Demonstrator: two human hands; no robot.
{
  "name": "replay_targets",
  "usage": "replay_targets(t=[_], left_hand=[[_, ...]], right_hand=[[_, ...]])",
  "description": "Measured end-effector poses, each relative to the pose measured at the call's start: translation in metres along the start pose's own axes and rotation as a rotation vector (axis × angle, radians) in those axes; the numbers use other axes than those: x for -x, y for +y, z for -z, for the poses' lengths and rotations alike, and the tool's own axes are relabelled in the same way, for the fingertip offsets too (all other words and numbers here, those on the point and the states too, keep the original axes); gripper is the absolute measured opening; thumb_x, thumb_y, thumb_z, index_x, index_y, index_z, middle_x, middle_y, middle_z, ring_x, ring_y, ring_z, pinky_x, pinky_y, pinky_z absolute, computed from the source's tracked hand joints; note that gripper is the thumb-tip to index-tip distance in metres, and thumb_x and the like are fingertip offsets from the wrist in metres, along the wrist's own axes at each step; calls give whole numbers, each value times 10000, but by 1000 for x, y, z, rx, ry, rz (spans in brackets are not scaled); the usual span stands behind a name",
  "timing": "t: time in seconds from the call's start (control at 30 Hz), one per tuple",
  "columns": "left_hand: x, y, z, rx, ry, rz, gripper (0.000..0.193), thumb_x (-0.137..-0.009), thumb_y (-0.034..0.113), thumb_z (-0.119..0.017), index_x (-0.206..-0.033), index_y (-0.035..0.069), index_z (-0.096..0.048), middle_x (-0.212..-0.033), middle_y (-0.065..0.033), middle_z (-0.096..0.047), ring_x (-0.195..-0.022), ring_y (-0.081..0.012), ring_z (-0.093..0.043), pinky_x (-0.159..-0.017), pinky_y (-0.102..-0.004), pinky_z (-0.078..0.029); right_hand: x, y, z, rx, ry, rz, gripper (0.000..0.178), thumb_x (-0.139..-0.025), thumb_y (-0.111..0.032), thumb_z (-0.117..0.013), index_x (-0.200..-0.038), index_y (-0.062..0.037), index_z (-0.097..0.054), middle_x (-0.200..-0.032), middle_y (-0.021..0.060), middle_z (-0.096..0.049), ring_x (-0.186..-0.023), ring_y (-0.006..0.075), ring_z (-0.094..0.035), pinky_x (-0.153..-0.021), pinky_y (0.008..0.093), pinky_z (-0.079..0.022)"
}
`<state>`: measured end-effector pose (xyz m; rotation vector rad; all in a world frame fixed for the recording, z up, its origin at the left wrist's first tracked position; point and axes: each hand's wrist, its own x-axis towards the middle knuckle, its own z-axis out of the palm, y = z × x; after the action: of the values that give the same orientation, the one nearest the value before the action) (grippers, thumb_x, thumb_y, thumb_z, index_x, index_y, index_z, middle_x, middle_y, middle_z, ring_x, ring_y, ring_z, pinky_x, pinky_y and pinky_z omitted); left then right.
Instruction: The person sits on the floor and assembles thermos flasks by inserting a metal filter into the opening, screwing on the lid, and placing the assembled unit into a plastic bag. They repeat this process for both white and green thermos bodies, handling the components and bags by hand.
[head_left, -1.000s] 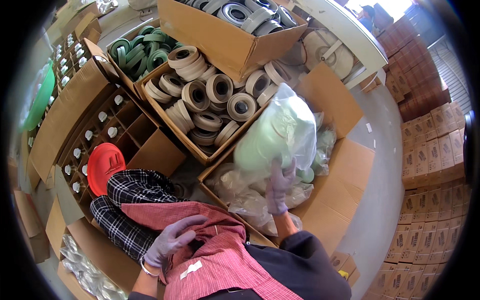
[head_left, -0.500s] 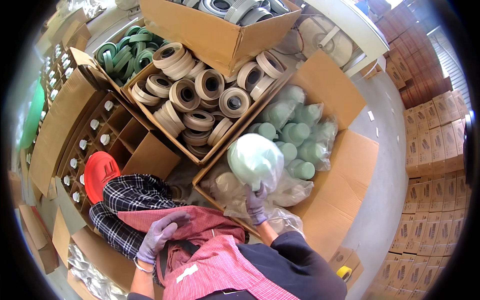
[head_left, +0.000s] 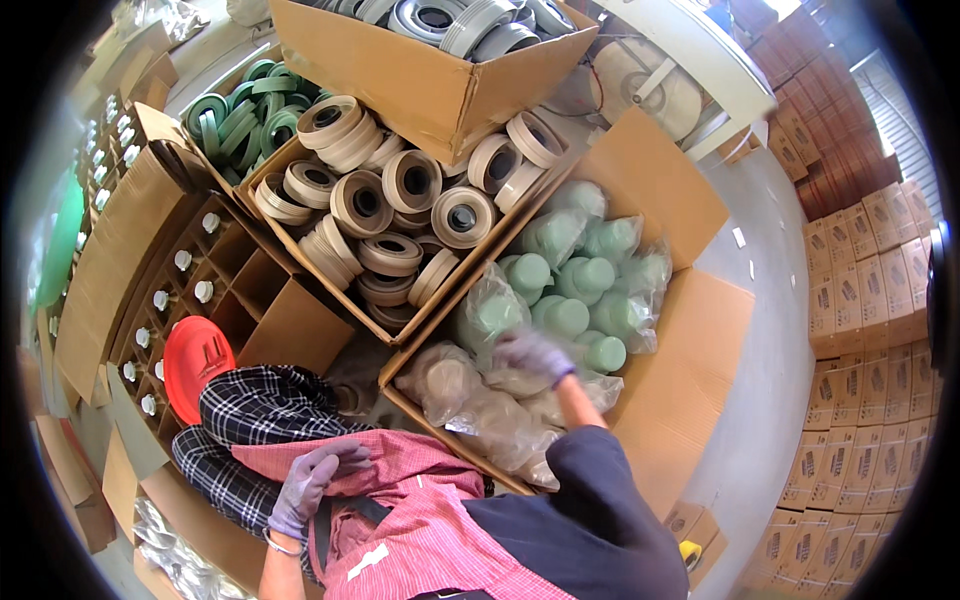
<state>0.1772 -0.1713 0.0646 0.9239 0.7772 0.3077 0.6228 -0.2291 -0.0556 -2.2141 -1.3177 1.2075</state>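
My right hand (head_left: 535, 356), in a purple glove, is over the open carton (head_left: 690, 365) on the right. Motion smears its fingers, so their grip cannot be made out. Beside it, a pale green cup-shaped piece (head_left: 495, 310) in a clear plastic bag lies among other pale green pieces (head_left: 588, 278), many also bagged. Nearer to me in the same carton are bagged beige pieces (head_left: 447, 380). My left hand (head_left: 308, 484), also gloved, hovers over my red checked apron (head_left: 420, 525) with its fingers stretched out and nothing in it.
Beyond stand a carton of beige rings (head_left: 408, 180), one of green rings (head_left: 240, 118) and a raised one of grey rings (head_left: 425, 18). At left, a divided carton (head_left: 262, 265) holds white-capped items, with a red disc (head_left: 195, 368) near it. Stacked cartons (head_left: 850, 420) line the right.
My right hand has let go of the bagged pale green piece, which now lies in the carton, and has shifted slightly right and away from me. My left hand has barely moved.
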Motion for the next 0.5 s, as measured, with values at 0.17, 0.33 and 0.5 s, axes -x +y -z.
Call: replay_targets(t=[0.17,0.33,0.5], left_hand=[[-9,5,0,95,-26,6,450,-1052,258,-421,-1327,-89,-499,-1229,-220,-618,-1146,-330,-622,-1050,-410,-460],[-10,0,-3,125,26,0,480,-1040,283,-430,-1318,-104,-490,-1233,-220,-603,-1146,-318,-618,-1053,-413,-462],[-9,-2,-3,127,17,-21,482,-1041,281,-429,-1322,-106,-487,-1238,-224,-600,-1155,-323,-611,-1048,-417,-462]], right_hand=[[-78,73,101,400,381,-315,355,-840,-279,-549,-1038,-30,-706,-1050,218,-690,-983,396,-662,-861,446,-532],[-139,142,56,500,363,-413,359,-852,-258,-540,-1103,-45,-684,-1185,212,-652,-1112,391,-619,-947,472,-497],[-130,155,54,615,399,-388,360,-864,-260,-552,-1145,-61,-659,-1211,215,-641,-1108,420,-605,-965,479,-483]])
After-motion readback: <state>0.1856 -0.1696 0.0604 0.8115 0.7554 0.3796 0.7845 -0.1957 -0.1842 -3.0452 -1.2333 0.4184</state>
